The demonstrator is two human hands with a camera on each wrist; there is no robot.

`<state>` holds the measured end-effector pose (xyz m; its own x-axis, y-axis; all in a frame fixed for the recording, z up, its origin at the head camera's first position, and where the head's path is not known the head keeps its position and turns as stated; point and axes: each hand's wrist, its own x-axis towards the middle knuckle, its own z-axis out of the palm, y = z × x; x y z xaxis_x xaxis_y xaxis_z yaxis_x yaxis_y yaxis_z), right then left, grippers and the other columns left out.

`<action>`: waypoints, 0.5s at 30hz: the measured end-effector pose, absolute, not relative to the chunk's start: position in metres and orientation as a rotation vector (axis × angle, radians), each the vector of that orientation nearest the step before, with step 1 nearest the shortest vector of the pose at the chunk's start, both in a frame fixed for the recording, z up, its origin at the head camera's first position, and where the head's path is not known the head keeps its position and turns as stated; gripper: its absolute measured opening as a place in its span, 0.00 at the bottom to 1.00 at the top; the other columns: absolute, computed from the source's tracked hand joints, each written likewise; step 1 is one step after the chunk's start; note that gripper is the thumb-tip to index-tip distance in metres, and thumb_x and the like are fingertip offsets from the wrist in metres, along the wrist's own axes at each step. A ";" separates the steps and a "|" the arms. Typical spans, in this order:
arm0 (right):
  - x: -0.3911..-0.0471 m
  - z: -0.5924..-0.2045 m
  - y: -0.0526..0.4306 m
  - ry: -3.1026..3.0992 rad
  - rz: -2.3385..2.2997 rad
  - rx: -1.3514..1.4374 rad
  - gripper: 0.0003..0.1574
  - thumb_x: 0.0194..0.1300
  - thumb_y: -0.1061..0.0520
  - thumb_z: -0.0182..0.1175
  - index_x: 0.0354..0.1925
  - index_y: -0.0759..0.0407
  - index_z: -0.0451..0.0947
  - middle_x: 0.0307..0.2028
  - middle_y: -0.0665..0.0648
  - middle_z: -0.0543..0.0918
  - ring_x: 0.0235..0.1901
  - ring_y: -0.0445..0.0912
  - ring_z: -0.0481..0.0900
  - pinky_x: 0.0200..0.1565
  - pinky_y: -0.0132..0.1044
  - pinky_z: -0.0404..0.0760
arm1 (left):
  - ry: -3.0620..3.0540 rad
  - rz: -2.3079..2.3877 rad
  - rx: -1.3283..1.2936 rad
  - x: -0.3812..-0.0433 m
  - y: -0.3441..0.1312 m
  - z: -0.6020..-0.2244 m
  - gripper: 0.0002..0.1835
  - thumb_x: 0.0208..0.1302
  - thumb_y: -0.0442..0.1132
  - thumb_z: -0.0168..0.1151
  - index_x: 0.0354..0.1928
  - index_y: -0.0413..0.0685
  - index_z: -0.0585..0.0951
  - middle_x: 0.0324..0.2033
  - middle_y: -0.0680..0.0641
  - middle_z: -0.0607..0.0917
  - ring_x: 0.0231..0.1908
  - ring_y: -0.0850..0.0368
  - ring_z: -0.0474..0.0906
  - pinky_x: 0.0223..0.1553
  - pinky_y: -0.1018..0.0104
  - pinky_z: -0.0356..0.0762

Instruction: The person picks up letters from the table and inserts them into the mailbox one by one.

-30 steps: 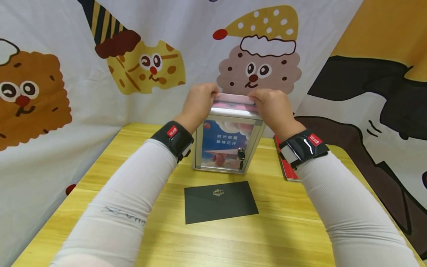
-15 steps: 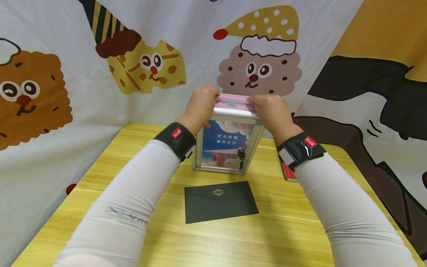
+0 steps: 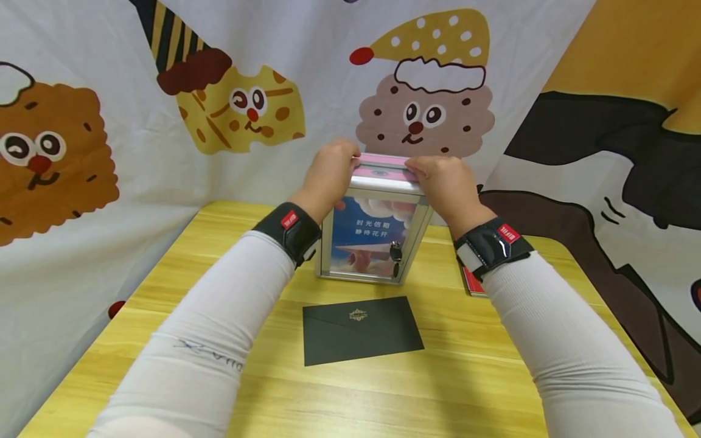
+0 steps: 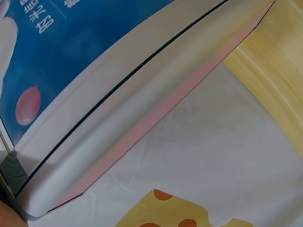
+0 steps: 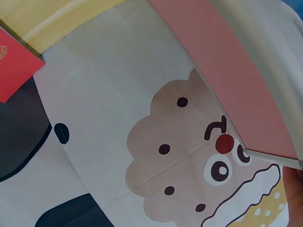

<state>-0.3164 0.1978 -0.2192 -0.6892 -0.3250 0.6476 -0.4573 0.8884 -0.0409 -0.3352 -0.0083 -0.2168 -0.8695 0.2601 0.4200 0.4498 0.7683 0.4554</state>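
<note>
Head view, both forearms raised, left hand (image 3: 328, 170) and right hand (image 3: 446, 179) grip pinching pink envelope (image 3: 381, 164) atop box (image 3: 375, 234).

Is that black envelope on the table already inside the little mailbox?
No. The black envelope lies flat on the table in front of the mailbox, while both hands hold a pink envelope at its top.

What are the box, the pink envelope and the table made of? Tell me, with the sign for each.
Box: probably metal frame, matte silver edges; glossy front panel with a printed picture, glass or plastic unclear.
Pink envelope: paper or thin card, matte, flat with a crisp edge.
Table: wood or wood-look laminate, yellow with visible grain lines.
</note>
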 end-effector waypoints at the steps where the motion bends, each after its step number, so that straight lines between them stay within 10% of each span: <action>1: -0.316 -0.219 0.198 -2.384 0.268 0.564 0.12 0.69 0.64 0.57 0.46 0.60 0.85 0.42 0.61 0.86 0.41 0.56 0.85 0.43 0.50 0.81 | -2.618 -0.812 -0.544 -0.334 -0.008 -0.218 0.13 0.73 0.37 0.52 0.54 0.39 0.78 0.50 0.43 0.78 0.51 0.50 0.74 0.54 0.62 0.75; 15: -0.263 -0.242 0.215 -2.178 0.394 0.609 0.11 0.65 0.63 0.62 0.44 0.65 0.84 0.37 0.63 0.87 0.38 0.56 0.85 0.40 0.48 0.82 | -2.034 -0.819 -0.851 -0.278 -0.015 -0.258 0.12 0.66 0.32 0.61 0.48 0.33 0.80 0.46 0.38 0.83 0.51 0.46 0.78 0.59 0.63 0.72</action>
<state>-0.2634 0.2153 -0.2416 -0.5456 -0.2900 0.7863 -0.5469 0.8341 -0.0719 -0.2777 -0.0153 -0.2579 -0.4806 0.2860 0.8290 0.7806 0.5703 0.2558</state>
